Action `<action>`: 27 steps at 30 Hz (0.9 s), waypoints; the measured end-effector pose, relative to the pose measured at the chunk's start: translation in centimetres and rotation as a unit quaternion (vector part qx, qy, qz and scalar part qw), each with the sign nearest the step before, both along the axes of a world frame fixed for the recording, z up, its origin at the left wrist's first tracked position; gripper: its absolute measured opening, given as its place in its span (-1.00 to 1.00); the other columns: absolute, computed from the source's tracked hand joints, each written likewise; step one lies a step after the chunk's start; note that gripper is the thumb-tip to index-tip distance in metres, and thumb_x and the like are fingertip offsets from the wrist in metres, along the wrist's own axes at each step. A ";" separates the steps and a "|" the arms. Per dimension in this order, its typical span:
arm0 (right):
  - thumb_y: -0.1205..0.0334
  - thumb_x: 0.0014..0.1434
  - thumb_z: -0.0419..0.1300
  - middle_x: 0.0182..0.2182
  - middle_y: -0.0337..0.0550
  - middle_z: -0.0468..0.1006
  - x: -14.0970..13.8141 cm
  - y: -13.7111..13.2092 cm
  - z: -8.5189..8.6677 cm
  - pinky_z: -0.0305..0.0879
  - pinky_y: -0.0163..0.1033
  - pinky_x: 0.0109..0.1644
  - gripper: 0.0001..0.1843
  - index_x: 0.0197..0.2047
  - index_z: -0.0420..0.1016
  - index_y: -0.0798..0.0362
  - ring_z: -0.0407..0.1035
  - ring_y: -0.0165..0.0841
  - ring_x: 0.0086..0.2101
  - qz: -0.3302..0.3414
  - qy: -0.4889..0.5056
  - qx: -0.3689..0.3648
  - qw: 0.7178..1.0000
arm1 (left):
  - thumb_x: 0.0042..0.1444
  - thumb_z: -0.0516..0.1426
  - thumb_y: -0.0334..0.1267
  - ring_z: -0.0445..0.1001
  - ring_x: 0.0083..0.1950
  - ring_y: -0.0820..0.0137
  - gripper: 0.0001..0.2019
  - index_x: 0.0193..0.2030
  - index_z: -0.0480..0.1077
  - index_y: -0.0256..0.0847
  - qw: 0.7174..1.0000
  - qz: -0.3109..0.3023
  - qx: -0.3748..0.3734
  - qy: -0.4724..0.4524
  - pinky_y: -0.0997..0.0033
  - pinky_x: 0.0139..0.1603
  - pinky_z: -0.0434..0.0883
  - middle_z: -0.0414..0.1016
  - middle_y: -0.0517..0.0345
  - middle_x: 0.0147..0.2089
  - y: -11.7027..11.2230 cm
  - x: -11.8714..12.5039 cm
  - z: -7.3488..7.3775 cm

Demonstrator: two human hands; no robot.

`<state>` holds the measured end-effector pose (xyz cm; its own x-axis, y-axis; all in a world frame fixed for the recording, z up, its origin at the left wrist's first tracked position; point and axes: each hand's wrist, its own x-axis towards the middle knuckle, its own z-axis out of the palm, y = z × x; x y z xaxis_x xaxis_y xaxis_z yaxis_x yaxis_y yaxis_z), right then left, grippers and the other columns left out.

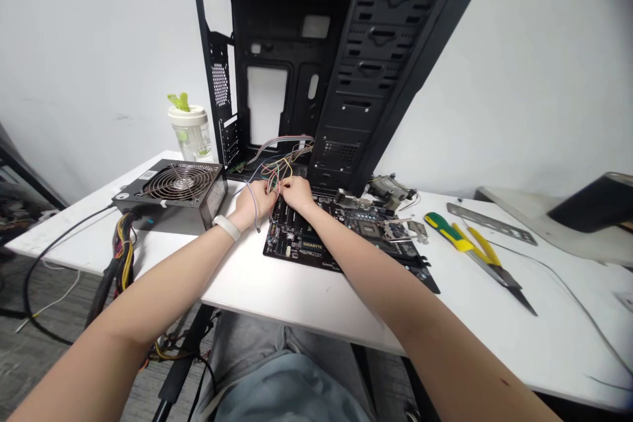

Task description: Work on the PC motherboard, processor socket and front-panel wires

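Thin coloured wires (pixel 283 165) run out of the open black computer case (pixel 341 79) to both my hands. My left hand (pixel 254 203), with a pale band on its wrist, has its fingers closed around the wires. Close beside it, my right hand (pixel 297 194) pinches at the same bunch, its fingertips partly hidden. One loose wire hangs down past my left hand, its dark end near the table. Under my right hand and forearm lies a black Gigabyte motherboard (pixel 311 245) with slots and a bare metal socket area.
A power supply (pixel 173 191) with a fan grille sits left, its cables hanging off the table edge. Behind it stands a lidded cup (pixel 192 132). To the right lie a green-yellow screwdriver (pixel 448 232), yellow-handled pliers (pixel 487 254) and a metal strip (pixel 489 223).
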<state>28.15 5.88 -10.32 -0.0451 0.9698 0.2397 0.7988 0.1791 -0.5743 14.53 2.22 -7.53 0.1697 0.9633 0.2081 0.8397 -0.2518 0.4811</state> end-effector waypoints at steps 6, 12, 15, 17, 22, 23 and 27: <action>0.11 0.29 0.14 -0.06 -0.07 0.48 0.0 0.1 -0.1 0.42 -0.08 -0.02 -0.70 -0.02 0.44 0.11 0.42 -0.31 -0.11 -0.009 -0.005 0.013 1.000 | 0.26 0.06 -0.06 0.51 -0.23 0.35 -0.69 -0.20 0.46 -0.29 1.000 -0.008 -0.009 -0.003 0.30 -0.16 0.42 0.55 0.07 -0.27 0.0 0.0 -0.1; 0.12 0.28 0.16 -0.05 -0.06 0.48 -0.1 0.3 -0.4 0.42 -0.06 -0.02 -0.69 0.00 0.43 0.12 0.41 -0.30 -0.10 -0.003 -0.002 0.038 0.999 | 0.27 0.08 -0.04 0.50 -0.23 0.38 -0.68 -0.19 0.44 -0.30 1.000 -0.012 -0.010 -0.007 0.25 -0.13 0.46 0.51 0.11 -0.26 0.4 -0.2 -0.5; 0.12 0.28 0.16 -0.05 -0.06 0.47 0.0 0.4 -0.7 0.41 -0.06 -0.01 -0.69 0.00 0.43 0.12 0.41 -0.30 -0.09 -0.008 -0.001 0.044 0.999 | 0.28 0.08 -0.04 0.50 -0.20 0.37 -0.68 -0.19 0.44 -0.30 1.000 -0.015 -0.009 -0.010 0.23 -0.11 0.46 0.51 0.10 -0.24 0.4 -0.2 -0.5; 0.11 0.28 0.15 -0.05 -0.06 0.48 0.1 0.5 -0.9 0.41 -0.06 -0.02 -0.69 0.00 0.43 0.12 0.41 -0.30 -0.10 -0.013 -0.002 0.045 0.999 | 0.28 0.07 -0.04 0.50 -0.20 0.37 -0.68 -0.20 0.44 -0.30 1.000 -0.016 -0.011 -0.011 0.23 -0.10 0.45 0.51 0.11 -0.25 0.4 -0.2 -0.5; 0.12 0.28 0.15 -0.05 -0.06 0.48 0.0 0.7 -0.9 0.42 -0.07 -0.02 -0.70 -0.01 0.43 0.12 0.41 -0.31 -0.10 -0.014 -0.002 0.055 0.998 | 0.27 0.07 -0.03 0.50 -0.21 0.37 -0.67 -0.21 0.45 -0.29 1.000 -0.015 -0.011 -0.010 0.24 -0.11 0.44 0.52 0.10 -0.26 0.3 -0.1 -0.3; 0.12 0.28 0.15 -0.05 -0.06 0.48 -0.1 0.8 -0.9 0.41 -0.06 -0.02 -0.70 -0.01 0.43 0.12 0.41 -0.31 -0.10 -0.011 -0.002 0.059 0.998 | 0.27 0.07 -0.02 0.50 -0.21 0.36 -0.67 -0.21 0.45 -0.29 1.000 -0.014 -0.010 -0.010 0.24 -0.11 0.44 0.52 0.10 -0.26 0.2 -0.1 -0.3; 0.12 0.28 0.16 -0.04 -0.06 0.47 -0.1 1.0 -1.0 0.41 -0.05 0.00 -0.70 0.00 0.43 0.12 0.41 -0.30 -0.08 -0.005 -0.001 0.071 0.997 | 0.26 0.07 -0.01 0.50 -0.23 0.36 -0.66 -0.24 0.45 -0.29 1.000 -0.012 -0.008 -0.005 0.26 -0.13 0.42 0.52 0.10 -0.29 0.2 -0.1 -0.2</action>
